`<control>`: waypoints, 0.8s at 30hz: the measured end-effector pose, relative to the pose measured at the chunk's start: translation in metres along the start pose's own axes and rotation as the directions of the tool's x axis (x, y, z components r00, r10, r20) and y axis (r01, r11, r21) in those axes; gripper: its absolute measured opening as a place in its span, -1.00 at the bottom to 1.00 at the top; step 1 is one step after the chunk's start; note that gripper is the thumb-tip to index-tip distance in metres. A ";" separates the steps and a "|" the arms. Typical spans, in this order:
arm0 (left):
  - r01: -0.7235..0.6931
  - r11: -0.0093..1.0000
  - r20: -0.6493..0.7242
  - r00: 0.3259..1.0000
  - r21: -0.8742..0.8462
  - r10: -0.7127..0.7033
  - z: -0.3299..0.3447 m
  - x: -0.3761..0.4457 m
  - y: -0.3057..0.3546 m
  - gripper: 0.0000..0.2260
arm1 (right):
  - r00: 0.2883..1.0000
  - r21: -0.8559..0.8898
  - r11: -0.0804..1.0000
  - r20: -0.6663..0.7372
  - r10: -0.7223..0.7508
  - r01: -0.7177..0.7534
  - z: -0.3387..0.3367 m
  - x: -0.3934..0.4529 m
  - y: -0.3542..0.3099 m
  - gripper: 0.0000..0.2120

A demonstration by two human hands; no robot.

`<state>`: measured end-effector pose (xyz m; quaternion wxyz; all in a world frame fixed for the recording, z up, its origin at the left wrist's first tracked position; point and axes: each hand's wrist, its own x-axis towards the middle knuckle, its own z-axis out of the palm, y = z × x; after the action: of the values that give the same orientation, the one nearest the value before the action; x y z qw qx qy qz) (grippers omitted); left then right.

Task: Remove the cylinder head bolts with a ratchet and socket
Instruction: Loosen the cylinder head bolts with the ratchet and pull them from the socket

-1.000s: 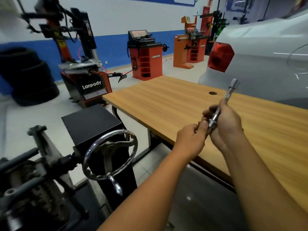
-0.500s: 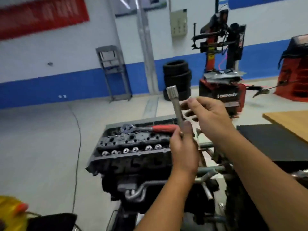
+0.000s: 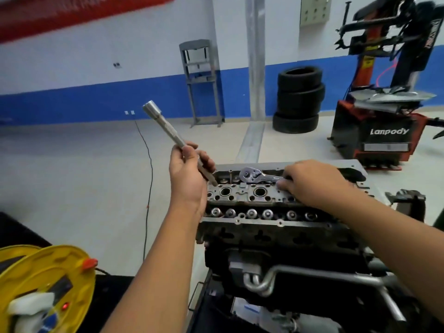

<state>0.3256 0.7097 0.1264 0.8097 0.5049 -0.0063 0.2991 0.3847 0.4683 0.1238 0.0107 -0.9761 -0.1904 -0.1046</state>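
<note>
A grey cylinder head (image 3: 252,195) sits on top of a dark engine block, centre right. My left hand (image 3: 189,174) grips a long silver extension bar with a socket end (image 3: 165,126); the bar slants up to the left, its lower tip just over the head's left end. A chrome ratchet (image 3: 252,175) lies across the back of the head. My right hand (image 3: 310,181) is closed over the ratchet's handle, which it hides. A row of several round valve springs (image 3: 259,213) runs along the head's near edge.
A yellow cable reel (image 3: 48,284) stands at the lower left, with a thin cable (image 3: 149,179) running across the floor. Stacked tyres (image 3: 299,99) and a red tyre changer (image 3: 384,121) stand behind the engine. A grey metal press frame (image 3: 201,82) stands by the wall.
The view swung left from the wooden table to the engine. My right hand let go of the extension bar and dropped onto the ratchet handle. My left hand kept the bar and tilted it leftward.
</note>
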 end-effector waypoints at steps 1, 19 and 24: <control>0.008 1.000 0.019 1.000 0.000 -0.008 0.001 0.003 -0.002 -0.81 | 1.000 -0.021 1.000 -0.005 0.020 -0.020 0.001 0.004 -0.002 -0.59; 0.047 0.945 0.456 0.867 0.324 -0.200 0.182 -0.018 -0.110 -0.95 | 0.824 0.984 0.127 -0.173 0.539 0.123 -0.049 -0.050 0.173 -0.72; 0.022 0.945 0.415 0.895 0.326 -0.164 0.184 -0.015 -0.119 -0.85 | 0.845 0.980 0.127 -0.199 0.496 0.156 -0.047 -0.060 0.187 -0.61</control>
<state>0.4249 0.5139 0.1155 0.7108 0.6804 -0.1157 0.1357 0.3912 0.2696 0.1607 0.7022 -0.6801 -0.0826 -0.1941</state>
